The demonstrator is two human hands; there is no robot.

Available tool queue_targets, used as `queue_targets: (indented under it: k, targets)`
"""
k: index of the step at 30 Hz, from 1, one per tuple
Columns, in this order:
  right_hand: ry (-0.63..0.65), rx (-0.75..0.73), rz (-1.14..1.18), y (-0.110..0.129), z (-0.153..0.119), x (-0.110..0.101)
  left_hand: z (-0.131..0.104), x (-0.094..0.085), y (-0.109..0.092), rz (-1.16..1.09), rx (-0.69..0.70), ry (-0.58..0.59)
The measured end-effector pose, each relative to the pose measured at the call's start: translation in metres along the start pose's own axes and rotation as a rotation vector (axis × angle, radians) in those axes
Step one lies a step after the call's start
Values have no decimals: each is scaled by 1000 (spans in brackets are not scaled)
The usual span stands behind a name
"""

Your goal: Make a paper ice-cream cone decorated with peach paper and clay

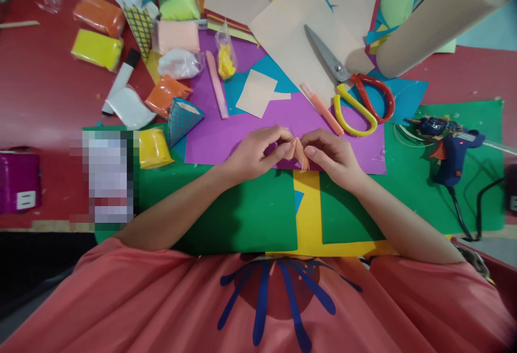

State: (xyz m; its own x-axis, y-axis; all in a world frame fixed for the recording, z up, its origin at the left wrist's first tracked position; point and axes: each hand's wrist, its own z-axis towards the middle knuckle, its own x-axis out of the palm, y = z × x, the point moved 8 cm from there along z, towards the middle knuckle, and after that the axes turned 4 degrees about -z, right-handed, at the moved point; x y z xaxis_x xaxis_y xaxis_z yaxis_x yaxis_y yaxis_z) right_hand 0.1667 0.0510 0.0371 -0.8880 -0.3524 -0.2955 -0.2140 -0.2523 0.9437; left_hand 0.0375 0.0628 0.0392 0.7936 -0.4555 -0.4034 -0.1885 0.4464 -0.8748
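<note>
Between my two hands is a small piece of peach paper, folded in narrow pleats that fan out at the lower edge. My left hand pinches its left side between thumb and fingers. On the other side, my right hand has its thumb and curled fingers closed against the folds. Both hands are over the near edge of a purple sheet. Scissors with one red and one yellow handle lie just beyond my right hand, beside a peach-coloured marker.
A blue glue gun with its cord rests on a green sheet at right. Wrapped clay packs and patterned cones crowd the left. A large peach roll and cut paper lie farther back.
</note>
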Motion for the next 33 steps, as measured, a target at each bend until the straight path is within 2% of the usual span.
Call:
queue_targets:
  k: [5,11,19,28,33]
  targets:
    - [23,10,-17,-3,-1,1,0,0,1,54,-12,1]
    - [13,-42,-70,2,-1,0,0,1,-1,82,38,-2]
    - [-125,-136,-311,10,-4,-3,-1,7,-3,172,85,48]
    - [-75,-151,-312,11,-4,-2,-1,3,-7,149,131,21]
    - [-102,-152,-316,11,-4,-3,-1,4,-9,157,120,43]
